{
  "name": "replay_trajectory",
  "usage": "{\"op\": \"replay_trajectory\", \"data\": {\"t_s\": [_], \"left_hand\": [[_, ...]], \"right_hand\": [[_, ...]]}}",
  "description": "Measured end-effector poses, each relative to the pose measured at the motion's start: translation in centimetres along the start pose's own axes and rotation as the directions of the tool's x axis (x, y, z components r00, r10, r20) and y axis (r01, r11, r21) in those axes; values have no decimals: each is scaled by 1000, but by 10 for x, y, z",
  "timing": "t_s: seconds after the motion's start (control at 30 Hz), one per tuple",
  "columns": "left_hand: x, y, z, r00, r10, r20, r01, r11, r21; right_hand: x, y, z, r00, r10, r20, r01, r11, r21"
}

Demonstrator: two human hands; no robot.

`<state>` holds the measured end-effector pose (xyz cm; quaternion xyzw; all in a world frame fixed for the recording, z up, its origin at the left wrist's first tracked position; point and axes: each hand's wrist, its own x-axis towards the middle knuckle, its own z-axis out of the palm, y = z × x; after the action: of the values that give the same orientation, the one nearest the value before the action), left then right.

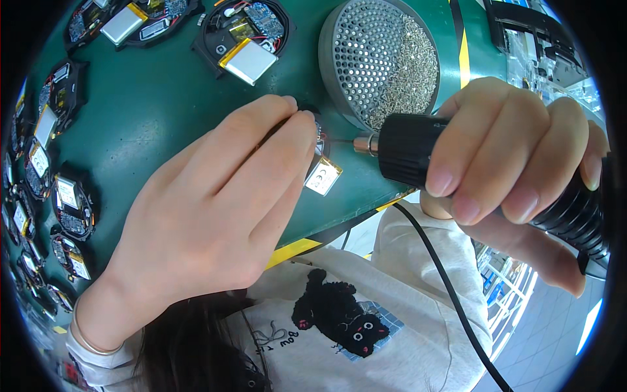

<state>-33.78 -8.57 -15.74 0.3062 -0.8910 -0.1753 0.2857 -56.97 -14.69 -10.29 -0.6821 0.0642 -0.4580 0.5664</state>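
Beneath the bent fingers of the left hand [215, 186], head view: one round unit [319, 134], mostly covered by those fingers, its silver battery [323, 176] jutting out just beside them, on the side toward the right hand [516, 153]. Left fingers: drawn together, grasping the unit; contact with the green mat [144, 98] below cannot be told. Right fingers: wrapped around a black driver [408, 150], thumb on its underside. Driver bit [341, 141]: slim, pointing from the right fingers to the unit beside the left fingertips; whether its tip meets a screw cannot be told. Ahead of the right fingers: grey perforated dish [328, 78], loose screws [411, 72] heaped on the side nearer those fingers. Past the left fingertips: one further unit [245, 32], lidless, circuit board and battery exposed. Outward from the left knuckles: numerous similar units [75, 206], several showing boards and batteries, the farthest too small to read. Progress, by judgement: boards and batteries fitted to the legible units; screw-fastening in hand on the grasped one, not visibly complete; left over, by appearance, the jutting battery to be seated. Count of units already fastened: cannot be told.
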Motion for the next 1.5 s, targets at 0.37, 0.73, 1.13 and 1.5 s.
{"op": "replay_trajectory", "data": {"t_s": [0.37,0.73,1.13,1.5], "left_hand": [[25,4,5,999,37,14,-38,999,29],[24,5,9,1000,-9,25,10,999,-47],[43,11,18,997,20,-69,-23,999,-45],[53,17,26,988,-57,-141,50,997,-56]], "right_hand": [[1,-11,-17,998,1,55,1,1000,-25],[4,-8,-23,994,-8,113,8,1000,-4],[5,-24,-24,992,16,126,-12,1000,-28],[6,-24,-40,988,7,153,-1,999,-39]]}}
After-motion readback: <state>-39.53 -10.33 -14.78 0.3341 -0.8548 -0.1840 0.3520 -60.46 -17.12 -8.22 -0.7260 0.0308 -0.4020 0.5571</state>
